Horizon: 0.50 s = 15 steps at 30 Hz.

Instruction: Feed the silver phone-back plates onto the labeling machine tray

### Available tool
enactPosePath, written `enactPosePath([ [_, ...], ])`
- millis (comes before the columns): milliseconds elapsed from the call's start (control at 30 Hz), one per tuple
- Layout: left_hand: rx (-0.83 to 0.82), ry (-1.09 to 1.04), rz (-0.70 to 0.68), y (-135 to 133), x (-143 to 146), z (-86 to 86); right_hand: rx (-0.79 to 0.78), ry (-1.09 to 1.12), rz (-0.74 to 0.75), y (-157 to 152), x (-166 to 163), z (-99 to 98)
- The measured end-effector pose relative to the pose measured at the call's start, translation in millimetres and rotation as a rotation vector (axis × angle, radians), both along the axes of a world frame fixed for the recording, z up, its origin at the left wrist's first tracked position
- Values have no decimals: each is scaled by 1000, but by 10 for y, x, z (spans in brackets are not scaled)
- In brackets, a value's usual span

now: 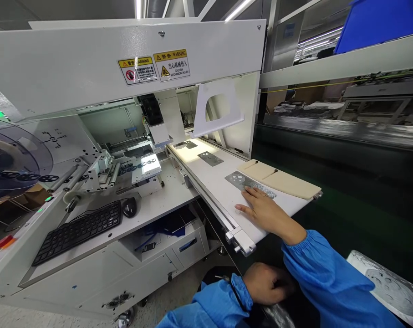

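My right hand (266,212) lies with fingers stretched and spread on the white conveyor belt (223,193). Its fingertips touch the near end of a thin grey plate (236,178) with round cutouts and a speckled part. Farther up the belt lies a second grey plate (210,158), and a third plate (191,144) sits in the light at the machine opening. Low in the view, my left hand (266,283) is curled near dark material and shiny clear plastic (277,315). Its fingers bend into shadow, so whatever they may hold is hidden.
A cream guide board (281,180) with two dark knobs borders the belt's right side. The white machine (90,59) carries warning labels. Left are a keyboard (79,230), a mouse (129,207) and a clear reel (18,159). A pale moulded stack (390,287) stands at lower right.
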State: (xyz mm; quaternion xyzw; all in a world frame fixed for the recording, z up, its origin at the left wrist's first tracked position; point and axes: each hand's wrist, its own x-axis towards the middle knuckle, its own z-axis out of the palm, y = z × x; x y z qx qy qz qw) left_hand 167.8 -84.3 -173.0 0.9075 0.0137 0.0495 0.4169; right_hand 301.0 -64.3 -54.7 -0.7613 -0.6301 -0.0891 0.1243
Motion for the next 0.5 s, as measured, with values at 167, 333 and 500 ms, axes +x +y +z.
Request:
enactPosePath([
  [167,-3,6,7,-2,9,-18,-51,4,-24,10,19,52],
  [333,16,16,-1,-5,8,-22,-44,19,-26,12,38,42],
  [500,21,1,8,-10,7,1,15,28,-16,20,16,36],
])
